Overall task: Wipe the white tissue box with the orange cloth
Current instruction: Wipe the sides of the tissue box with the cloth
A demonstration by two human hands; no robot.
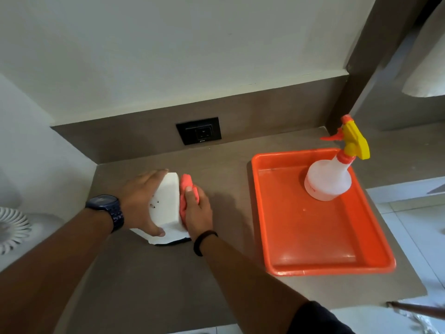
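Note:
The white tissue box (166, 204) is tipped up on the brown counter, its broad white face turned up toward me. My left hand (142, 201) grips it from the left, fingers over the far end and thumb on the near edge. My right hand (198, 210) presses the bunched orange cloth (186, 189) against the box's right side. Part of the cloth is hidden under my fingers.
An orange tray (289, 261) lies to the right on the counter (144, 280), holding a translucent spray bottle (328, 179) with a yellow and orange trigger head. A black wall socket (198, 130) sits in the backsplash. A white fan (10, 229) shows at the left edge.

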